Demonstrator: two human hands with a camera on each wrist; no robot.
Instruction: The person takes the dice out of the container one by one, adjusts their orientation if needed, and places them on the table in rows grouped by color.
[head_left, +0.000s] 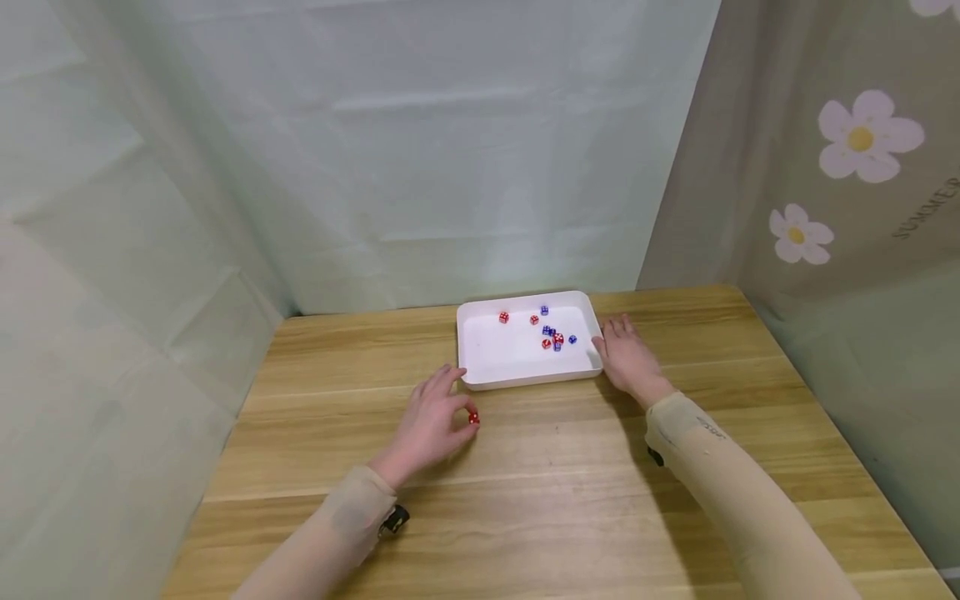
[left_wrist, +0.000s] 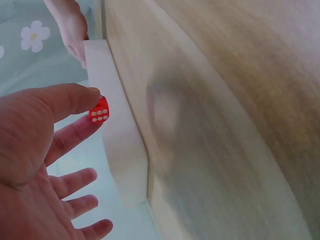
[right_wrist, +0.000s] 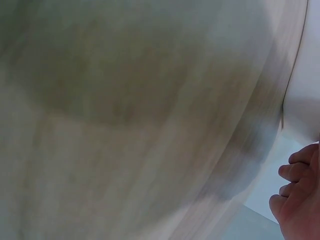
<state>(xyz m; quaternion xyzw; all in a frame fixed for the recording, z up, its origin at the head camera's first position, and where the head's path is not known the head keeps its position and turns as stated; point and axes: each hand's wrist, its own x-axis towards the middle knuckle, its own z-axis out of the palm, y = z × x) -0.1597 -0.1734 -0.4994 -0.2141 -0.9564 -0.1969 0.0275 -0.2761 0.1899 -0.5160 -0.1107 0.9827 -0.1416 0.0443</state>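
Note:
My left hand (head_left: 431,421) pinches a red die (left_wrist: 99,111) with white dots between thumb and index finger, its other fingers spread. The die is just in front of the left front corner of a white tray (head_left: 495,364). Inside the tray lie several red and blue dice, among them a red die (head_left: 504,317) near the back and a blue die (head_left: 573,339) on the right. My right hand (head_left: 628,357) rests against the tray's right side, thumb at the rim and fingers extended beside it. In the right wrist view only part of this hand (right_wrist: 302,192) shows.
The tray stands near the back edge of a wooden table (head_left: 525,500). Behind it hangs a pale curtain (head_left: 450,167), with a flowered cloth (head_left: 795,125) on the right. Dark wrist cameras sit under both sleeves.

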